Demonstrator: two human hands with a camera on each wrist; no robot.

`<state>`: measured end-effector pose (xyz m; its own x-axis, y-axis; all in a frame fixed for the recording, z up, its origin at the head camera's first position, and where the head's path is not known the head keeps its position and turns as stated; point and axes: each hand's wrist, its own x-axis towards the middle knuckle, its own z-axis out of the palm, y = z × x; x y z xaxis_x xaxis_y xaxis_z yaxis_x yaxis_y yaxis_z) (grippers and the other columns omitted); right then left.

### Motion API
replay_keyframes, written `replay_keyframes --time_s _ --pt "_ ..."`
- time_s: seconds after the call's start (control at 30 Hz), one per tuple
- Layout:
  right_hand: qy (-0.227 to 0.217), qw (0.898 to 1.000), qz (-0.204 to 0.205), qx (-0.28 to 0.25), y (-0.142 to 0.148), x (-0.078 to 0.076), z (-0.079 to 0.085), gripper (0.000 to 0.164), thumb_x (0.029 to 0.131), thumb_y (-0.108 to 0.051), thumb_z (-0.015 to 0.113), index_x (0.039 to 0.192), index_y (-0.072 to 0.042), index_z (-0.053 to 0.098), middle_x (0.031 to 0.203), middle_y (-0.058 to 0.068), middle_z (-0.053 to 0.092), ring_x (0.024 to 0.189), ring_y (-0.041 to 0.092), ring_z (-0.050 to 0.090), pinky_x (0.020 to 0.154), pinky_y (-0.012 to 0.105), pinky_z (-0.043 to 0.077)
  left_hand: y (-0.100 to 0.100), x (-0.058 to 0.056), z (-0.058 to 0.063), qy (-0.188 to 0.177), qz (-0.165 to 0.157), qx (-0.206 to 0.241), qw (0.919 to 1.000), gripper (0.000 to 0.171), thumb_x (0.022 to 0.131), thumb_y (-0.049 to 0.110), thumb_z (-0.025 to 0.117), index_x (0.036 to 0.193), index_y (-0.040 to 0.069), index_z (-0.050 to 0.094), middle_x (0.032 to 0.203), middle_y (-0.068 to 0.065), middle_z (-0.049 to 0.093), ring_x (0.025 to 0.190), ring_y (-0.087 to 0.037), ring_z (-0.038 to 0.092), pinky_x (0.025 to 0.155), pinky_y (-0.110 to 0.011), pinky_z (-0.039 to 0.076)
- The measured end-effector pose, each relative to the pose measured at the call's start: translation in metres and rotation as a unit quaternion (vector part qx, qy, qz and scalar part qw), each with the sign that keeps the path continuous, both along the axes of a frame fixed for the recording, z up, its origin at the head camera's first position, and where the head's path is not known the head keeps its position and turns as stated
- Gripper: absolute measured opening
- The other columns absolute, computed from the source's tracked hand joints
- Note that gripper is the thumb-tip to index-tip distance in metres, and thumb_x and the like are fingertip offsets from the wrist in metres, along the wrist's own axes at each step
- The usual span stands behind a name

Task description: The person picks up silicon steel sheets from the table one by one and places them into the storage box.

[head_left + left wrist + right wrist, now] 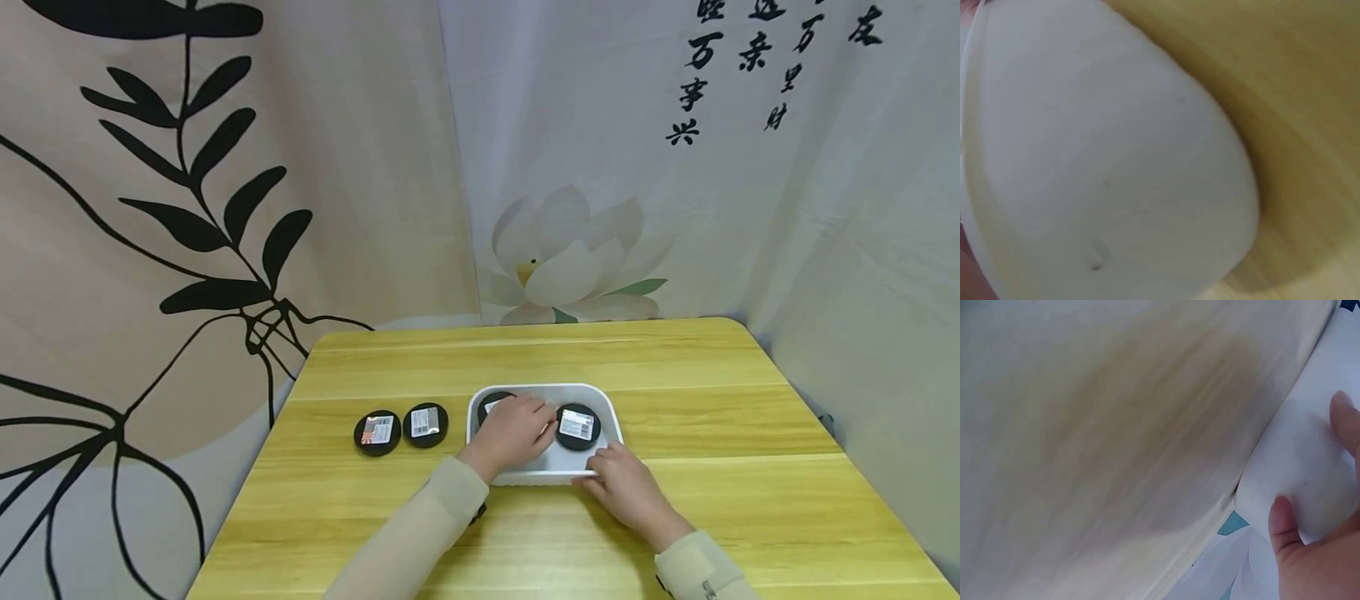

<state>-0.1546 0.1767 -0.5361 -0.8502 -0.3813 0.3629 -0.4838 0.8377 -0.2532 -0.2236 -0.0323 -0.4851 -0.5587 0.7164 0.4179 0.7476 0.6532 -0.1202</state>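
Observation:
A white tray [542, 479] sits on the table in the head view, with black round pieces bearing barcode labels inside. My left hand [517, 429] reaches in over its left part, fingertips right at the edge of the right-hand black round piece [577, 427]. Whether they pinch it I cannot tell, as the thumb is hidden. Another black round piece [489, 407] shows partly behind this hand. At the front right rim, my right hand [626, 492] grips the tray. Its thumb and a finger lie by the white wall in the right wrist view, while the tray's outer side [1116, 144] fills the left wrist view.
Two more black round pieces, the outer one [377, 433] and the inner one [425, 425], lie label up to the left of the tray. Behind the wooden table [712, 392] hangs a printed curtain [360, 167] with leaves, a lotus and writing.

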Motion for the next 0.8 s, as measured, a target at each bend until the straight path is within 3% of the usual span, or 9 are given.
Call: replay_keyframes --time_s 0.37,0.57,0.8 --pt "0.001 1.0 0.003 -0.002 0.0 0.0 0.0 0.02 0.074 -0.038 0.073 0.069 -0.023 0.06 0.07 -0.016 0.052 0.074 0.008 0.043 0.064 0.029 0.042 -0.009 -0.001 -0.017 0.045 -0.024 0.08 0.9955 0.012 0.088 0.026 0.052 0.083 0.018 0.061 0.076 0.007 0.054 0.072 -0.012 0.051 0.066 -0.028 0.044" --pt "0.003 1.0 0.006 -0.002 0.0 0.001 0.002 0.021 0.074 -0.038 0.073 0.069 -0.023 0.059 0.071 -0.016 0.052 0.074 0.008 0.043 0.063 0.029 0.041 -0.01 -0.001 -0.022 0.065 -0.033 0.094 0.9929 0.012 0.086 0.024 0.054 0.082 0.017 0.062 0.074 0.005 0.053 0.069 -0.014 0.05 0.063 -0.029 0.044" --pt "0.004 1.0 0.007 -0.002 -0.001 0.001 0.002 0.022 0.074 -0.038 0.073 0.068 -0.023 0.059 0.071 -0.016 0.052 0.073 0.008 0.043 0.063 0.029 0.041 -0.013 0.0 -0.026 0.066 -0.018 0.094 0.9932 0.015 0.087 0.026 0.05 0.082 0.017 0.062 0.073 0.006 0.053 0.067 -0.014 0.048 0.063 -0.029 0.043"
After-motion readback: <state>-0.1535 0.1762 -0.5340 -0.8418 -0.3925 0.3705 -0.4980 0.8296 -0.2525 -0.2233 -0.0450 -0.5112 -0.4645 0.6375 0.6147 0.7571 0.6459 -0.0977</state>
